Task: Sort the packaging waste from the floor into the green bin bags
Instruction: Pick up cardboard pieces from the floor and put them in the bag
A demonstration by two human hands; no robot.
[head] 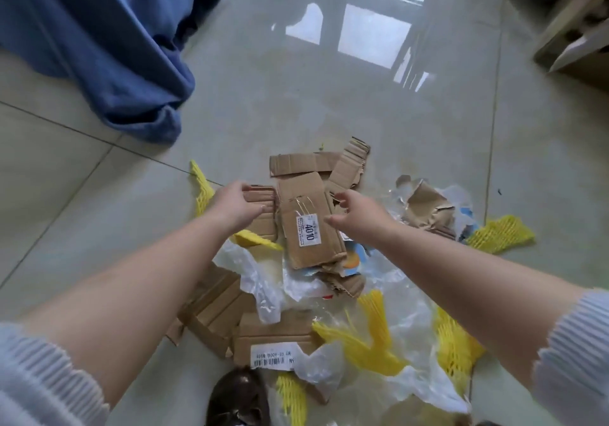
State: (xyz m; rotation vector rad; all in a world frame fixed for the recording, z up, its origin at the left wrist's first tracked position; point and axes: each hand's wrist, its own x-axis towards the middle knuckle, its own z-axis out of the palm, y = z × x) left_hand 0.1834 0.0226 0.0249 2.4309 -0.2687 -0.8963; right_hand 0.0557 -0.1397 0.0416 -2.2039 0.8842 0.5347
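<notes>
Both hands reach over a heap of packaging waste on the tiled floor (329, 103)

The left hand (235, 206) grips a small folded cardboard piece (263, 215) at the heap's far left; the right hand (357, 213) hovers with loosely curled fingers, holding nothing, just above the labelled cardboard sheet (309, 224) marked 4010. More torn cardboard (273, 333), clear plastic film (263, 280) and yellow foam netting (499, 234) lie scattered around. A blue cloth (108, 37) hangs at far left
</notes>
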